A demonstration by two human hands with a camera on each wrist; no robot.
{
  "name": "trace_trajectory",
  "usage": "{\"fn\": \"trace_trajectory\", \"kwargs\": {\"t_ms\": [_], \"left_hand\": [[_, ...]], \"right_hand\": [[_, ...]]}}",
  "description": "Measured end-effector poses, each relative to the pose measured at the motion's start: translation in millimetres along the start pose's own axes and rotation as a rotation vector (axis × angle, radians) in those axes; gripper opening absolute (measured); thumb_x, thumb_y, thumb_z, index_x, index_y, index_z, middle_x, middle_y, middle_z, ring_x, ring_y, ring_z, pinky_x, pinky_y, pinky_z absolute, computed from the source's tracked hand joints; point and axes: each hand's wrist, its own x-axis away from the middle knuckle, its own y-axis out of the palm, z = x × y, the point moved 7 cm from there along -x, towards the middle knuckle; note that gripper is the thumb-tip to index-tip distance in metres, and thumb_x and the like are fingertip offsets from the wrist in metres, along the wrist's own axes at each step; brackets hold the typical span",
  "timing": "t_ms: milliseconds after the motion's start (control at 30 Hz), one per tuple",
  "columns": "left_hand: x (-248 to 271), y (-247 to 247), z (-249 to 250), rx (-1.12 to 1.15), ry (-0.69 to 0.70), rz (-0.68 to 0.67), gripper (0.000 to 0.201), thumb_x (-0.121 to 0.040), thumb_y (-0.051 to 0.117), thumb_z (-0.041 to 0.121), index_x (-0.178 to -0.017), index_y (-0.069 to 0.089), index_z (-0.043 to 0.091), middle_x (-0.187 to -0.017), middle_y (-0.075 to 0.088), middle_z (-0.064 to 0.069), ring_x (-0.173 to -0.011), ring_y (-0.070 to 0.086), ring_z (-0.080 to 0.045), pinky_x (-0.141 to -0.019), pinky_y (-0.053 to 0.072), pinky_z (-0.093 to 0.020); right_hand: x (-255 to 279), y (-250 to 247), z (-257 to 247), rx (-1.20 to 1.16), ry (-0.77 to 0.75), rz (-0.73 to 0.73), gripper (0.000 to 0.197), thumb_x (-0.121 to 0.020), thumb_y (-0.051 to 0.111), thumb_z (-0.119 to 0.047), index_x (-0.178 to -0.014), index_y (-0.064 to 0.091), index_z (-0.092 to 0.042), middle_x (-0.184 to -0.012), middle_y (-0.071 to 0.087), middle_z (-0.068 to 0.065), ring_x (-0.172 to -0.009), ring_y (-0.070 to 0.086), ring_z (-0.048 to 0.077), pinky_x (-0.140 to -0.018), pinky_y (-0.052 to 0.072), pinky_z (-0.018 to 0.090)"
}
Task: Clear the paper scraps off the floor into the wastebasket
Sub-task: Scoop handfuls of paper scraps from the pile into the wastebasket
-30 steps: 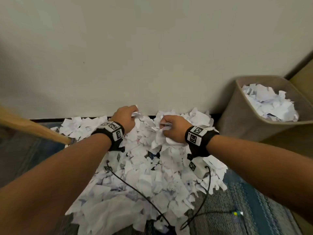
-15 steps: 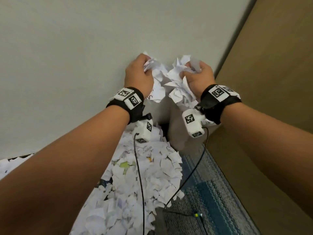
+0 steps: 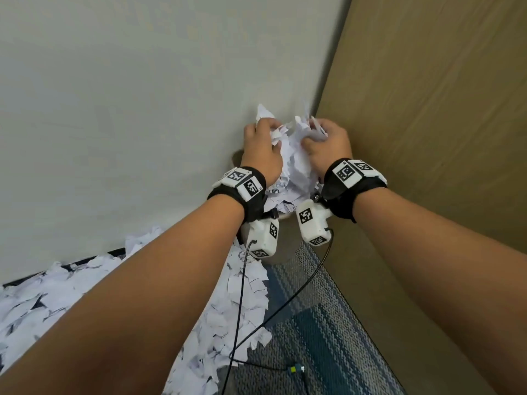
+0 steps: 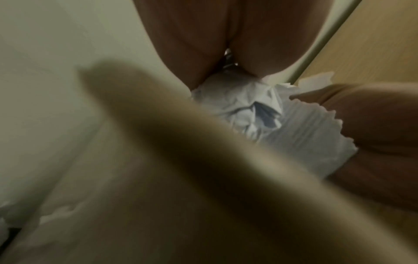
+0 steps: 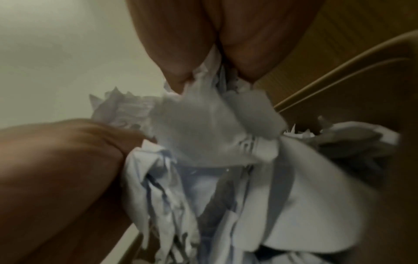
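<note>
Both hands up w/ a shared bundle of torn white paper scraps [image 3: 293, 158] squeezed between them: left hand [image 3: 261, 151] curled on its left side, right hand [image 3: 328, 148] curled on its right. Bundle is crumpled, ragged-edged, long axis approx. vertical, loose ends hanging down. Tan wastebasket [image 3: 285, 216] sits right under the hands, mostly hidden; prob. some scraps already inside. More flat scraps on floor [image 3: 251, 295] below left forearm, on blue-grey woven carpet [image 3: 313, 323].
</note>
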Motion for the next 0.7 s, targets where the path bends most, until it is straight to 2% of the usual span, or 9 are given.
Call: {"fn": "trace_trajectory", "kwargs": {"t_ms": [67, 133, 233, 300, 433, 500, 567, 633, 700], "left_hand": [[2.3, 2.6, -3.5, -0.029, 0.014, -0.028, 0.031, -0.093, 0.049, 0.007, -0.121, 0.054, 0.019, -0.126, 0.047, -0.003, -0.093, 0.049, -0.011, -0.080, 0.031, -0.011], [4.5, -0.9, -6.1, -0.064, 0.039, -0.021, 0.021, -0.090, 0.054, 0.010, -0.107, 0.061, 0.019, -0.110, 0.061, -0.002, -0.094, 0.058, -0.019, -0.082, 0.043, -0.026], [5.2, -8.3, -11.9, -0.158, 0.039, -0.064, 0.010, -0.091, 0.056, 0.017, -0.097, 0.063, 0.013, -0.096, 0.068, -0.006, -0.090, 0.061, -0.027, -0.076, 0.045, -0.029], [5.9, -2.4, -15.2, -0.343, 0.034, -0.216, 0.018, -0.094, 0.051, 0.019, -0.102, 0.062, 0.008, -0.102, 0.067, -0.011, -0.095, 0.061, -0.031, -0.080, 0.045, -0.032], [14.0, 21.5, -19.8, -0.445, 0.018, -0.444, 0.038, -0.090, 0.045, 0.012, -0.128, 0.049, 0.012, -0.127, 0.058, -0.012, -0.111, 0.056, -0.029, -0.088, 0.043, -0.033], [18.6, 31.9, -21.9, -0.400, -0.012, -0.493, 0.067, -0.086, 0.047, 0.013, -0.148, 0.022, 0.018, -0.147, 0.040, -0.012, -0.129, 0.045, -0.032, -0.103, 0.040, -0.045], [24.3, 39.4, -19.3, -0.371, -0.028, -0.524, 0.078, -0.080, 0.044, 0.017, -0.149, 0.010, 0.026, -0.148, 0.037, -0.012, -0.126, 0.046, -0.035, -0.101, 0.041, -0.051], [25.9, 42.7, -17.4, -0.331, -0.049, -0.530, 0.079, -0.074, 0.041, 0.021, -0.146, 0.012, 0.029, -0.137, 0.049, -0.013, -0.114, 0.054, -0.035, -0.094, 0.046, -0.050], [22.4, 42.9, -18.3, -0.306, -0.054, -0.521, 0.076, -0.072, 0.040, 0.021, -0.146, 0.024, 0.025, -0.140, 0.049, -0.008, -0.122, 0.050, -0.032, -0.099, 0.042, -0.049]], "right_hand": [[0.7, 1.7, -0.3, 0.092, -0.016, -0.013, 0.015, -0.082, 0.060, -0.012, -0.094, 0.068, -0.012, -0.086, 0.070, 0.007, -0.081, 0.067, 0.028, -0.075, 0.057, 0.042], [0.4, 3.8, 1.1, 0.173, -0.031, -0.033, 0.005, -0.084, 0.064, -0.019, -0.084, 0.066, -0.014, -0.078, 0.067, 0.003, -0.075, 0.063, 0.025, -0.067, 0.053, 0.033], [1.5, 7.5, 7.9, 0.391, -0.017, -0.106, 0.019, -0.086, 0.066, -0.029, -0.076, 0.055, -0.017, -0.073, 0.059, 0.002, -0.069, 0.055, 0.022, -0.058, 0.039, 0.025], [2.9, 16.2, 16.4, 0.561, -0.001, -0.225, 0.018, -0.088, 0.061, -0.031, -0.081, 0.054, -0.017, -0.084, 0.062, 0.007, -0.075, 0.056, 0.026, -0.063, 0.039, 0.026], [12.8, 35.1, 34.5, 0.773, 0.033, -0.419, 0.035, -0.091, 0.053, -0.021, -0.124, 0.049, -0.011, -0.115, 0.064, 0.017, -0.104, 0.060, 0.037, -0.084, 0.046, 0.036], [17.9, 40.8, 39.3, 0.822, 0.072, -0.468, 0.039, -0.087, 0.057, -0.016, -0.123, 0.045, -0.008, -0.116, 0.063, 0.019, -0.108, 0.058, 0.038, -0.083, 0.044, 0.035], [20.5, 45.2, 36.9, 0.877, 0.063, -0.502, 0.029, -0.083, 0.057, -0.019, -0.109, 0.050, -0.009, -0.109, 0.064, 0.016, -0.105, 0.059, 0.036, -0.075, 0.041, 0.031], [19.6, 48.0, 32.2, 0.874, 0.037, -0.518, 0.033, -0.076, 0.054, -0.026, -0.104, 0.058, -0.008, -0.102, 0.065, 0.013, -0.100, 0.062, 0.033, -0.073, 0.042, 0.031], [16.2, 41.8, 21.8, 0.733, 0.030, -0.439, 0.032, -0.079, 0.057, -0.022, -0.109, 0.064, -0.012, -0.101, 0.067, 0.007, -0.095, 0.063, 0.027, -0.074, 0.043, 0.028]]}}
